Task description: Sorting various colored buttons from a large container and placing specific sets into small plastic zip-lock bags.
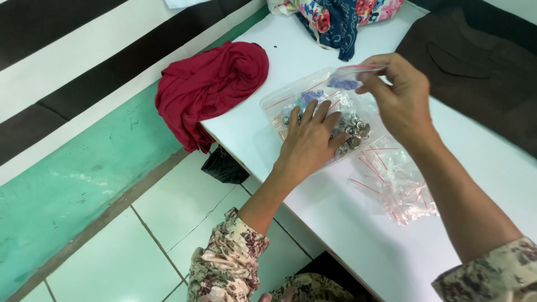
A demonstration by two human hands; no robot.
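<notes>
My left hand (310, 140) lies flat, fingers spread, on a clear plastic bag of small metal buttons (353, 130) on the white table (358, 223). My right hand (400, 98) is raised above that bag and pinches a small clear zip bag (349, 75) with bluish-purple bits inside, held by its top edge. A heap of small empty clear zip bags with red strips (394, 179) lies just right of my left hand, under my right forearm.
A crumpled dark red cloth (210, 86) hangs over the table's left edge. A floral fabric (335, 17) lies at the far end, a dark brown garment (475, 67) at the right. A black bag (224, 166) sits on the tiled floor under the table.
</notes>
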